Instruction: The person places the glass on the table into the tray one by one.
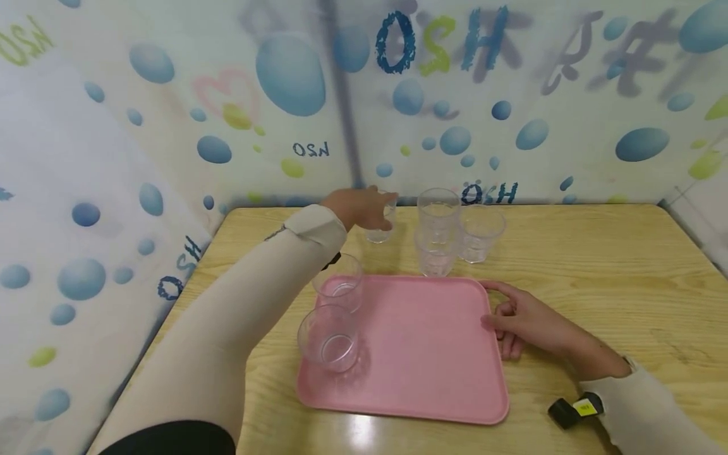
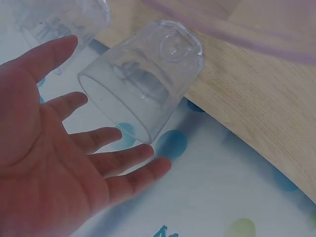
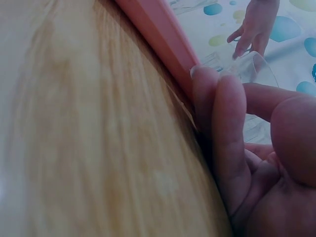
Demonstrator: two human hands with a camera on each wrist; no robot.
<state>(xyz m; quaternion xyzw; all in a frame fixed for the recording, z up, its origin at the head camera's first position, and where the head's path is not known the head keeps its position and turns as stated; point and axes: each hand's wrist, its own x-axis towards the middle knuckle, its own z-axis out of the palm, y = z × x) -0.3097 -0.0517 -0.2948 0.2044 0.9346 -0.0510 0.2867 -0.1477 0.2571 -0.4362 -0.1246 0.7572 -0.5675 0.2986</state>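
Observation:
My left hand reaches to the back of the table, fingers spread beside a clear plastic cup. In the left wrist view the palm faces this cup, with the fingertips right at its rim. My right hand holds the right edge of a pink tray, thumb on the rim and index finger along the far corner. The right wrist view has its curled fingers against the tray's side. Two clear cups, a nearer one and a farther one, stand along the tray's left side.
Behind the tray, three more clear cups stand close together: a rear one, a front one and a right one. The wooden table ends at a patterned backdrop. A black strap piece hangs by my right sleeve.

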